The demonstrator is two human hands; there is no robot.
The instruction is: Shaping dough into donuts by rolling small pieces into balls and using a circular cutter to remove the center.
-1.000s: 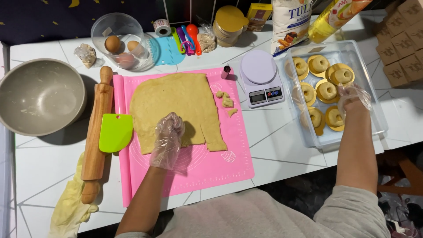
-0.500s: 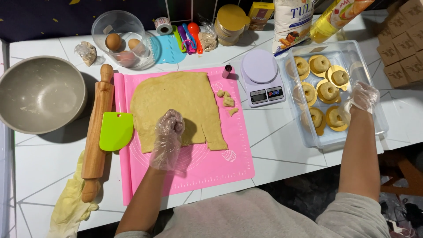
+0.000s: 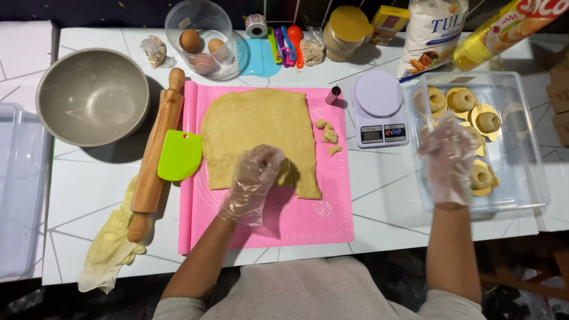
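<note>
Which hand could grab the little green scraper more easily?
Probably the left hand. In its clear plastic glove, it rests on the flat yellow dough sheet, close to the green plastic scraper. The right hand is far off, over the clear plastic tray of round cookies.

A white tiled worktop (image 3: pixel 379 189) carried a pink baking mat (image 3: pixel 296 219) at its centre. Left of the mat lay a wooden rolling pin (image 3: pixel 155 155), a grey mixing bowl (image 3: pixel 92 98) and what looked like a crumpled yellow cloth (image 3: pixel 112 249). To the right sat a small kitchen scale (image 3: pixel 379 109) and a clear plastic tray (image 3: pixel 521 178); jars and packets lined the far edge.
</note>
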